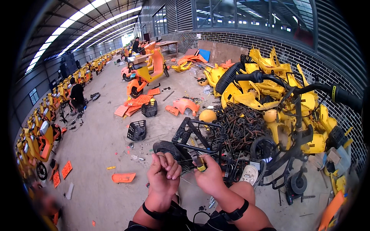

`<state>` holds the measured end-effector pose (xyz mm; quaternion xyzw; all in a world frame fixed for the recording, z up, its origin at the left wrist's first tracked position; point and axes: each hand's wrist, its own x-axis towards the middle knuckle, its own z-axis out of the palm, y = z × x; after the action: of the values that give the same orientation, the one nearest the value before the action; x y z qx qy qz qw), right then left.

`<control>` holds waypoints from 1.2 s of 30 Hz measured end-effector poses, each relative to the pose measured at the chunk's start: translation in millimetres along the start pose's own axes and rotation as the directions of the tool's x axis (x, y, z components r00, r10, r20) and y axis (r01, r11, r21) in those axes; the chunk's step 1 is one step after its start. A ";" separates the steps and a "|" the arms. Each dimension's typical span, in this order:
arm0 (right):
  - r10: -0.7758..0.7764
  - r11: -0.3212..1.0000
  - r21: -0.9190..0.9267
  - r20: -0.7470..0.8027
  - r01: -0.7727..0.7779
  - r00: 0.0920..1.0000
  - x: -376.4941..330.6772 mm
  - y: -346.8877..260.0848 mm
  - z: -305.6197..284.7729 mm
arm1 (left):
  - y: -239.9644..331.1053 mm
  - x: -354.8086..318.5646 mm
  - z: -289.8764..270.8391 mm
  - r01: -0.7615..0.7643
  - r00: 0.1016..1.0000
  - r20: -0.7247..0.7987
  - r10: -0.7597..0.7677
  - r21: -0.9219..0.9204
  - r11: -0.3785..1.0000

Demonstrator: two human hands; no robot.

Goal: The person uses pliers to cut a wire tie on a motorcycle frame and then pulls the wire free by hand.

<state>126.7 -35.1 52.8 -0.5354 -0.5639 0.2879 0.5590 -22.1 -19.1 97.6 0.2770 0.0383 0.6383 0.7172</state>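
Observation:
My left hand (165, 175) is raised in front of me with its fingers curled together. A thin wire (186, 160) seems to run from its fingertips towards the other hand. My right hand (210, 178) is closed round a small tool with a yellow-and-black handle (201, 166); its working end is too small to make out. Just beyond both hands lies a bare black scooter frame (194, 133) with a black wheel (163, 147) attached. Dark straps circle both my wrists.
To the right stand black handlebars (269, 78) on a stripped frame. Behind are a heap of dark metal parts (241, 129) and piled yellow panels (281, 69) by a brick wall. Black baskets (137, 131) and orange panels (123, 177) lie left. A person (77, 94) crouches near rows of scooters.

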 end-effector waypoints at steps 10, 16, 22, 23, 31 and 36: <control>-0.062 0.996 -0.064 -0.054 0.058 0.997 -3.0 -13.6 -6.4 | 6.9 4.4 4.6 0.012 0.999 -0.036 -0.015 -0.089 0.996; -0.067 0.998 -0.016 -0.113 0.065 0.991 -4.3 -11.3 -5.2 | 11.4 8.1 11.2 0.026 0.997 -0.065 -0.037 -0.162 0.987; -0.116 0.993 -0.021 -0.159 0.114 0.980 -5.9 -11.1 -3.0 | 15.7 10.7 15.3 0.031 0.993 -0.106 -0.057 -0.239 0.971; -0.128 0.992 -0.007 -0.166 0.128 0.978 -6.1 -7.2 -1.7 | 17.1 10.5 15.8 0.036 0.992 -0.108 -0.063 -0.233 0.972; 0.301 0.818 0.574 -0.378 -0.033 0.876 6.4 -14.3 -20.3 | 81.5 35.3 -23.3 -0.296 0.933 -0.299 0.199 -0.326 0.898; 0.299 0.702 0.696 -0.480 0.151 0.825 27.7 -3.7 -74.5 | 119.9 26.1 -59.2 -0.437 0.855 -0.331 0.399 -0.047 0.898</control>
<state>201.1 -30.8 80.7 -0.3618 -0.1963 0.3351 0.8475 -148.8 29.9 108.9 0.1301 0.0518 0.8158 0.5611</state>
